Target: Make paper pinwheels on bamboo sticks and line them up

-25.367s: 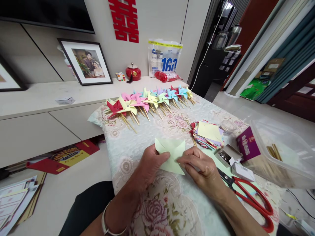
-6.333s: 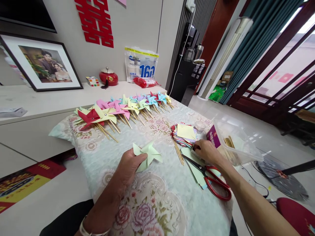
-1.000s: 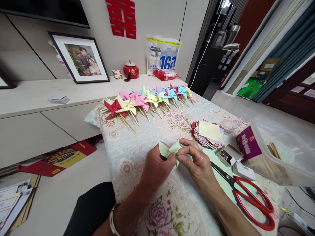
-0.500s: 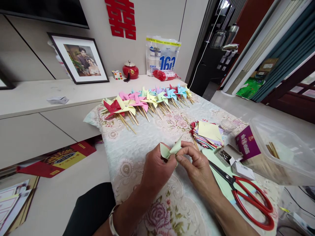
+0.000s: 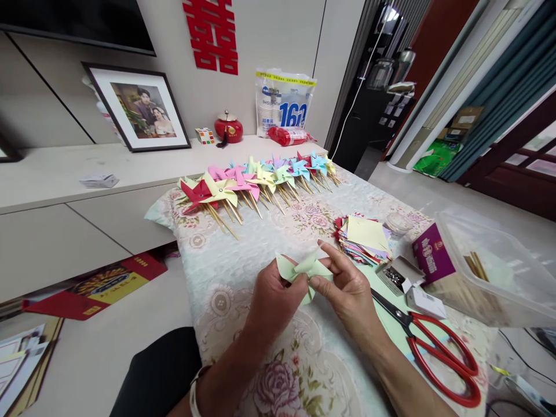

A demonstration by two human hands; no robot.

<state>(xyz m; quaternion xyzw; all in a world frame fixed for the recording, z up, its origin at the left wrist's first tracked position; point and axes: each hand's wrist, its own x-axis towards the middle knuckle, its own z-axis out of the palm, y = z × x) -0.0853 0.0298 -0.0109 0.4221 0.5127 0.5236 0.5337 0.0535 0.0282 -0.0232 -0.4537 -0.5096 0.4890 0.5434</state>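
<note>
A pale green paper pinwheel (image 5: pixel 309 265) is held above the flowered tablecloth (image 5: pixel 217 263), its blades partly folded in toward the middle. My left hand (image 5: pixel 278 295) pinches it from the left, the thumb near its centre. From the right, my right hand (image 5: pixel 343 284) grips it with the thumb at the centre and a finger raised behind a blade. Fingers hide much of the paper's underside. Close to my right forearm lie the red-handled scissors (image 5: pixel 408 321), on pale green paper sheets (image 5: pixel 384 310). Behind them sits an opened small box of metal pins (image 5: pixel 394 277).
Finished pinwheels on sticks (image 5: pixel 260 179) line the table's far edge. A stack of coloured paper squares (image 5: pixel 367 234) lies right of centre, beside a small clear jar (image 5: pixel 397 223). A clear plastic bin (image 5: pixel 486 289) with sticks stands at the right edge.
The green pinwheel's blades have spread wider, with more paper showing between my hands. My right index finger has lifted and stretched out behind it. The view has shifted slightly.
</note>
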